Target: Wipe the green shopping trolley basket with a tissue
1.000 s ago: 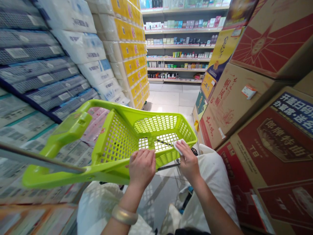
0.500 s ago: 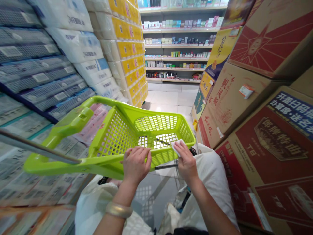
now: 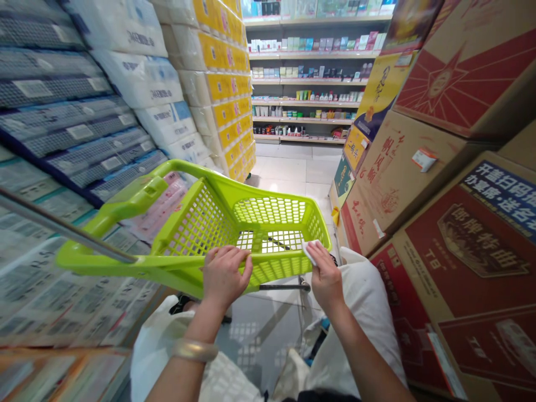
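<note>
A lime-green plastic shopping basket (image 3: 201, 223) is tipped up in front of me, its open mesh inside facing me. My left hand (image 3: 224, 276) grips the near rim of the basket, fingers curled over the edge. My right hand (image 3: 325, 276) presses a small white cloth (image 3: 310, 248) against the basket's right near corner. A bangle sits on my left wrist. A thin metal bar (image 3: 285, 287) runs below the basket between my hands.
Stacked tissue packs (image 3: 84, 123) wall the left side, with yellow packs (image 3: 228, 84) further along. Red and brown cartons (image 3: 439, 195) are piled on the right. White bags (image 3: 368, 312) lie at my knees. A tiled aisle (image 3: 293, 167) leads to stocked shelves (image 3: 310, 72).
My left hand slid left along the rim. The basket shifted slightly, and my right hand with the cloth moved a little right along the corner.
</note>
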`<state>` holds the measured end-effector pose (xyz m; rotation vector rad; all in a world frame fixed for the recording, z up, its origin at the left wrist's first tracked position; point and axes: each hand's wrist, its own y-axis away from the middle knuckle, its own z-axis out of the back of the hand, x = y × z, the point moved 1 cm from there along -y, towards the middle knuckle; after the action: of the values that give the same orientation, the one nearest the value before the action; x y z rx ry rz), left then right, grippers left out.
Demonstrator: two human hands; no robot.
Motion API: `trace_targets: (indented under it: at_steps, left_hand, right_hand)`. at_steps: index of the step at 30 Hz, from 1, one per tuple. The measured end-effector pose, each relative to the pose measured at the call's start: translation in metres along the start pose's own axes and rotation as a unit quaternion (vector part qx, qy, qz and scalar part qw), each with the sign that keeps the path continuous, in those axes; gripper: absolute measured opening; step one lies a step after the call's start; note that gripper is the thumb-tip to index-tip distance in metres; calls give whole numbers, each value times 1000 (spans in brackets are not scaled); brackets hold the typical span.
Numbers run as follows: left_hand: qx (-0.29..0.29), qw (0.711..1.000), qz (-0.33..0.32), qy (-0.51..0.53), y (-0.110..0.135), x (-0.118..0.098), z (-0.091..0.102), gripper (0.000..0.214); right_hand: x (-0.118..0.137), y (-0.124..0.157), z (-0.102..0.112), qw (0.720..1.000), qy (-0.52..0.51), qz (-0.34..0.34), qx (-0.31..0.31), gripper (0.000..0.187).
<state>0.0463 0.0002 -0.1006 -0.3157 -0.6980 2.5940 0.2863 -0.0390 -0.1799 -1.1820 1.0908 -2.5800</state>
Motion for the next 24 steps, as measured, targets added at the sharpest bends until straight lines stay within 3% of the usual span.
trace_targets:
  at_steps: [2,4,7,10,14,18,20,24]
  left_hand:
    - [-3,1000,12,-16,2,-3,-2,23]
    - [-10,999,21,-37,5,-12,-7,37]
    - [7,999,6,-35,6,-30,-18,53]
    - [45,999,-19,-1,5,-42,-27,51]
    - [85,996,-24,29,3,-40,-30,47]
    - [77,996,-11,47,4,-39,-29,45]
    - [69,996,-7,56,4,-40,-29,43]
    - [69,995,-16,68,4,-38,-29,41]
  right_hand:
    - [-11,1,6,999,22,-34,-32,59]
    - [-8,2,4,998,31,-43,-38,58]
    - [16,1,-12,1000,8,3,15,60]
    - [33,-1,-22,997,-22,51,59,59]
    - [10,0,-8,999,-7,21,29,59]
    - [-6,4,1,999,24,-27,-11,57]
    - [6,3,-8,1000,18,-19,-2,59]
    - [38,-5,-29,994,-33,71,75,58]
